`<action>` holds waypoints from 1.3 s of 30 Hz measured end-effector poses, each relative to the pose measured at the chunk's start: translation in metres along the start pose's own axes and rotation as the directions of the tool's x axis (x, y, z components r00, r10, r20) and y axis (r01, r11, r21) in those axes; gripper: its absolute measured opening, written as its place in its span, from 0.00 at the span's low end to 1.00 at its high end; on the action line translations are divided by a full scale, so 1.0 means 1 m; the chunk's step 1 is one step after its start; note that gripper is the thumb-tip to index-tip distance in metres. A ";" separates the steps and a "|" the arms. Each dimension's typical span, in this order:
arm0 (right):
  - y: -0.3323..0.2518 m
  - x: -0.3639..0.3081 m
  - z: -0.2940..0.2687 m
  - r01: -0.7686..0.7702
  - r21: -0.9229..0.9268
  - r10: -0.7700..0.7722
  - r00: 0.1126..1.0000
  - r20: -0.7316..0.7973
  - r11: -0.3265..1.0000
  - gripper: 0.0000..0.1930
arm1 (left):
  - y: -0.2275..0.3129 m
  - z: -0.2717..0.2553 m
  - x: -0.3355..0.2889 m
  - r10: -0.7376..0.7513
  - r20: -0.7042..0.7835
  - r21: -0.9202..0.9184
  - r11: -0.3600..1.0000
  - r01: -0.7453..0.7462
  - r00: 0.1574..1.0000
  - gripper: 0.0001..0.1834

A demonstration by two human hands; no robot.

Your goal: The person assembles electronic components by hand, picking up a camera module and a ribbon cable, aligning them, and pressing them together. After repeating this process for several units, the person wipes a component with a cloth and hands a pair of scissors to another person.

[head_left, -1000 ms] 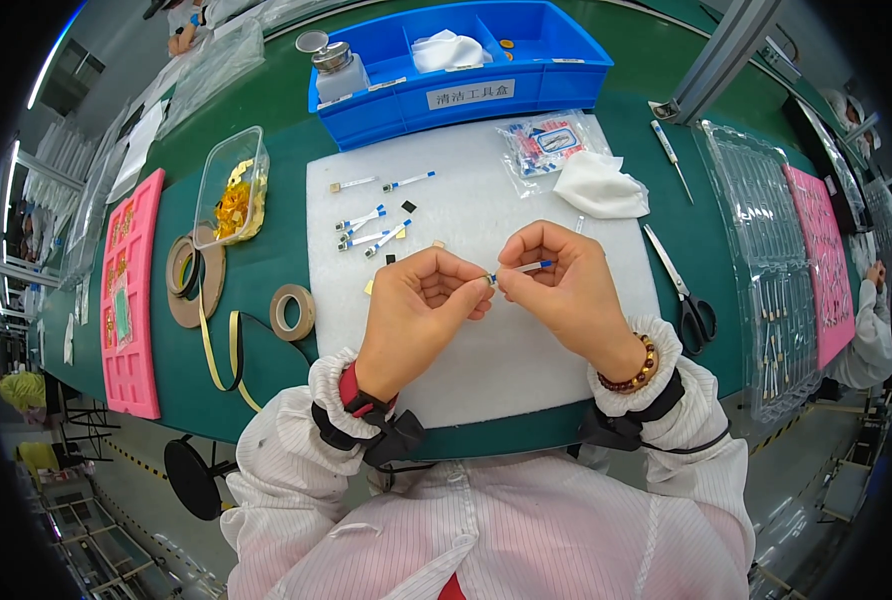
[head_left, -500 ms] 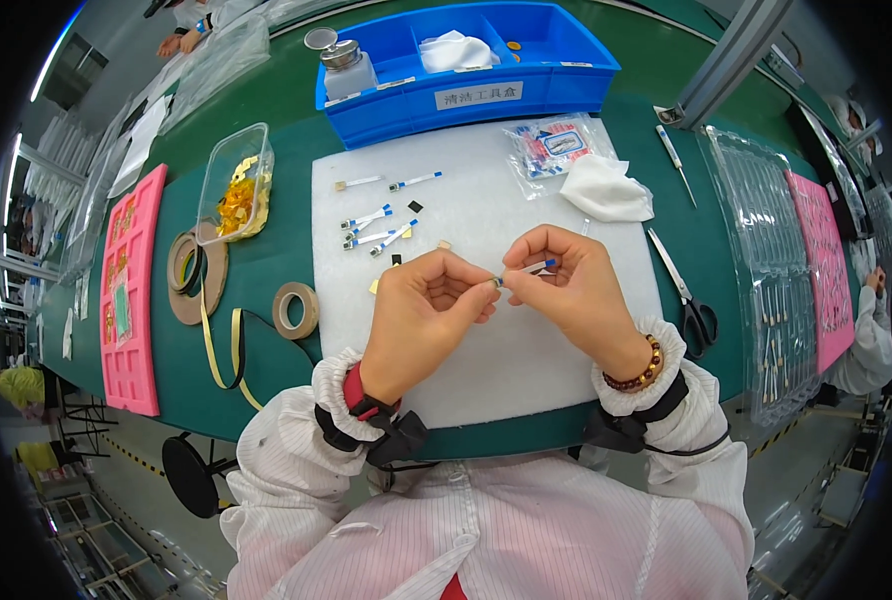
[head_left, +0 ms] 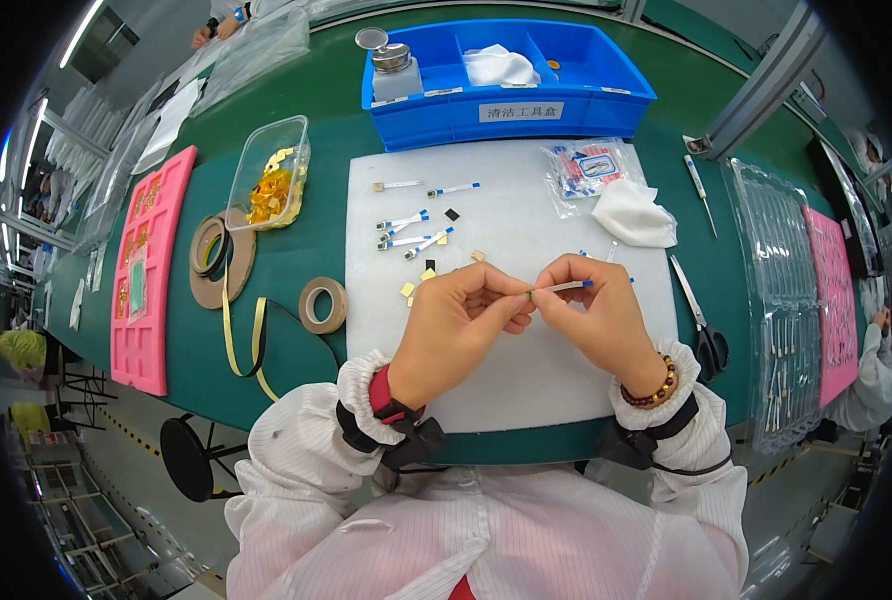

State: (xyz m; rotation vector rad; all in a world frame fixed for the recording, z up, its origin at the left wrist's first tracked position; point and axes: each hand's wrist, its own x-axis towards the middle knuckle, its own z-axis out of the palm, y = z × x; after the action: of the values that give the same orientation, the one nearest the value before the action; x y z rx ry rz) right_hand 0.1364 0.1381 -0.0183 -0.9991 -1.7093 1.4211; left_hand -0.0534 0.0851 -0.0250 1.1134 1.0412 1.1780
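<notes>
Over the white work mat (head_left: 506, 400), my left hand (head_left: 461, 322) and my right hand (head_left: 598, 318) meet, thumbs and forefingers pinched together. Between them is a short white ribbon cable (head_left: 570, 287) with a blue tip sticking out to the right above my right fingers. Its other end, small and dark, sits where both sets of fingertips meet and is mostly hidden. Several similar ribbon cables (head_left: 402, 220) with small square ends lie at the mat's left. Small black foam squares (head_left: 452, 214) and yellowish pieces (head_left: 407, 289) lie near my left hand.
A blue divided bin (head_left: 516, 115) stands behind the mat. A cloth (head_left: 634, 215), scissors (head_left: 701, 325) and a thin screwdriver (head_left: 699, 190) lie right; tape rolls (head_left: 323, 305), a clear tub (head_left: 271, 175) and a pink tray (head_left: 151, 270) left. Clear trays (head_left: 781, 320) stand far right.
The whole view has shifted, so the bench sits further right and slightly lower. Both hands keep their pinch on the ribbon cable, whose blue end now shows further out past my right fingers.
</notes>
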 end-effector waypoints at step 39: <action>-0.004 -0.044 -0.040 0.223 -0.961 -0.213 0.959 0.186 0.166 0.03 | 0.015 -0.081 0.028 0.555 -0.274 0.861 0.505 -0.056 0.786 0.06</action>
State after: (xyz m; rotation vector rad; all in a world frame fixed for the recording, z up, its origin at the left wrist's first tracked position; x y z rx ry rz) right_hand 0.1919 0.1169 -0.0092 -1.2284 -2.6770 -0.1319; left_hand -0.1325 0.1216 -0.0235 1.8447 2.0350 1.3577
